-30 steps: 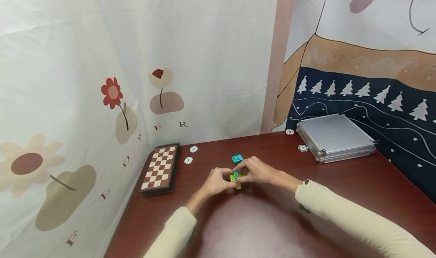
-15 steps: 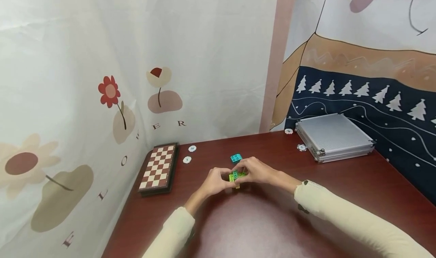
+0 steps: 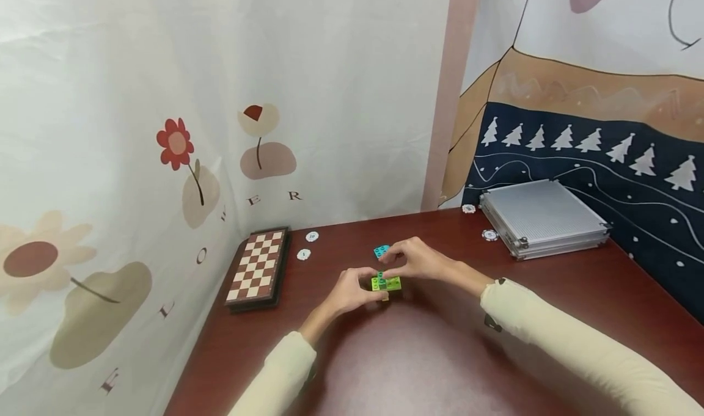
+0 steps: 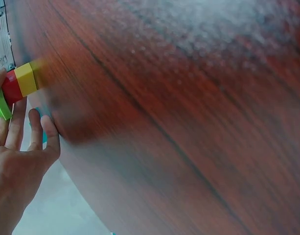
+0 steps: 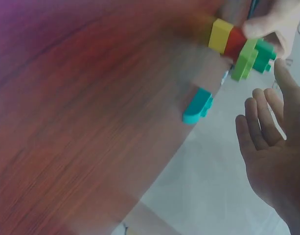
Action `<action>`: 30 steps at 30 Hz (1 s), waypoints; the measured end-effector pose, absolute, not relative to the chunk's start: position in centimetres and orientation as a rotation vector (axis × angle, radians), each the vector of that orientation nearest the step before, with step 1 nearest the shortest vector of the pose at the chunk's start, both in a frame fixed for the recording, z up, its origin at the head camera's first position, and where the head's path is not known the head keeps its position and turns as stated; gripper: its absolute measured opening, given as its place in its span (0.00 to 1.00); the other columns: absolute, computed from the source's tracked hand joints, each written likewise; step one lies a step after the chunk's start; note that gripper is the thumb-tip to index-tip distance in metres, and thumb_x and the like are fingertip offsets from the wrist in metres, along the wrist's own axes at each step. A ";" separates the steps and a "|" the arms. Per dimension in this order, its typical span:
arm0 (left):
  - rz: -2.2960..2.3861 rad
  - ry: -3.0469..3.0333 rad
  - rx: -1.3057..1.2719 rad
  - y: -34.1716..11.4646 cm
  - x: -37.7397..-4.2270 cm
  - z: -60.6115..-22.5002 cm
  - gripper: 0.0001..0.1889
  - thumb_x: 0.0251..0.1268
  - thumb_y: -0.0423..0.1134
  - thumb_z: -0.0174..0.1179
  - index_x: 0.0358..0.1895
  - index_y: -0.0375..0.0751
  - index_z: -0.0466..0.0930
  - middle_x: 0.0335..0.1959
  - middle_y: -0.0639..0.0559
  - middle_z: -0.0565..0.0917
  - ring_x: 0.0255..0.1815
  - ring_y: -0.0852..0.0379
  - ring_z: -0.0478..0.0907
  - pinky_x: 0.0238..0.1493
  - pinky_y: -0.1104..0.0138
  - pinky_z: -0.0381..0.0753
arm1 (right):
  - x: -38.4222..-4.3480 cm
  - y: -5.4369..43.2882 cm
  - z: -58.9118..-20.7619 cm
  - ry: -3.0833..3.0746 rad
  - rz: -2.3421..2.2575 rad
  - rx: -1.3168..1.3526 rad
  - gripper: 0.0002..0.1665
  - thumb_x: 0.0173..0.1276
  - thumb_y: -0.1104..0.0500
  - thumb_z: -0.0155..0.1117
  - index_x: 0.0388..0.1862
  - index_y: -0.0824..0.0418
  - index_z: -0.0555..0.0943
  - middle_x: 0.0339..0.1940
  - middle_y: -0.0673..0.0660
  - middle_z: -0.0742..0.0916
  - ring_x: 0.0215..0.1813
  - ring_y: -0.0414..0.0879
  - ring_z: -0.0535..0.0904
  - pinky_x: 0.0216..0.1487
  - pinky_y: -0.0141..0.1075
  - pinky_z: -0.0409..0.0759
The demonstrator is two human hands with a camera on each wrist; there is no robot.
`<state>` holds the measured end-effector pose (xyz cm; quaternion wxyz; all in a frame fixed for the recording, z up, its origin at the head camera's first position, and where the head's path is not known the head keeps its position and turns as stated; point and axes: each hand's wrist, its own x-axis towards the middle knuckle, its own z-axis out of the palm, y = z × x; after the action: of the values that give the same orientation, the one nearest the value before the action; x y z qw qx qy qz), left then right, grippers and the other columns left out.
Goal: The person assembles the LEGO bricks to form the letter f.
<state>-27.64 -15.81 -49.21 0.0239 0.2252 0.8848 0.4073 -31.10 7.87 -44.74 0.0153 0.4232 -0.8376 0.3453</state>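
Head view: block stack (image 3: pixel 393 283), pinched between fingers of left hand (image 3: pixel 346 292); right hand (image 3: pixel 422 260), raised since half a second ago, parted fingers holding nothing, thumb beside stack, blue brick (image 3: pixel 380 251) near fingertips, steadying seemingly left one-handed.

brick stack (image 5: pixel 234 44): yellow, red, lime, green
far brick (image 5: pixel 197 106): turquoise
chessboard (image 3: pixel 257 266), left: brown-and-cream checks
case (image 3: pixel 544 214), far right: silver, fine ribs
table (image 3: pixel 451 239): red-brown, dark grain
sleeves (image 3: pixel 555 327): pale cream

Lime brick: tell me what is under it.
Under the lime brick sits a red brick, and under that a yellow brick. The faces where they join are covered.
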 end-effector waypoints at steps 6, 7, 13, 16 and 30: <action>1.229 2.737 0.655 -16.2 -27.5 -49.1 0.25 0.55 0.50 0.80 0.54 0.43 0.87 0.39 0.58 0.89 0.40 0.60 0.83 0.45 0.65 0.81 | -32.9 8.6 -45.2 -2.598 1.114 1.226 0.20 0.65 0.55 0.79 0.52 0.64 0.89 0.48 0.60 0.91 0.49 0.51 0.87 0.51 0.46 0.86; 1.225 2.732 0.647 -16.2 -27.5 -49.1 0.25 0.55 0.50 0.80 0.54 0.43 0.87 0.39 0.59 0.89 0.40 0.60 0.83 0.45 0.66 0.81 | -33.3 8.7 -45.5 -2.598 1.116 1.209 0.20 0.65 0.56 0.79 0.52 0.66 0.89 0.48 0.61 0.91 0.49 0.52 0.87 0.51 0.47 0.86; 1.242 2.714 0.642 -16.3 -27.2 -48.7 0.26 0.55 0.52 0.79 0.56 0.46 0.87 0.44 0.58 0.89 0.44 0.63 0.84 0.49 0.63 0.82 | -35.1 9.4 -46.8 -2.618 1.074 1.129 0.20 0.65 0.59 0.78 0.53 0.66 0.88 0.48 0.58 0.92 0.49 0.50 0.88 0.50 0.47 0.86; 1.274 2.712 0.669 -16.3 -27.2 -48.3 0.26 0.57 0.51 0.79 0.58 0.46 0.87 0.48 0.57 0.89 0.49 0.60 0.85 0.52 0.60 0.83 | -35.9 9.4 -47.4 -2.619 1.053 1.118 0.19 0.65 0.60 0.78 0.54 0.66 0.88 0.49 0.57 0.91 0.50 0.50 0.87 0.51 0.47 0.86; 1.321 2.686 0.751 -16.0 -27.4 -47.4 0.23 0.60 0.47 0.77 0.57 0.42 0.88 0.50 0.55 0.90 0.53 0.58 0.86 0.56 0.58 0.84 | -37.7 7.7 -49.0 -2.705 1.111 1.081 0.25 0.66 0.61 0.78 0.60 0.67 0.85 0.55 0.62 0.89 0.57 0.54 0.86 0.57 0.48 0.84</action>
<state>-27.38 -16.00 -47.44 0.0280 0.2431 0.8701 0.4279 -37.71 7.69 -48.97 0.0118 0.3466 -0.8676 0.3564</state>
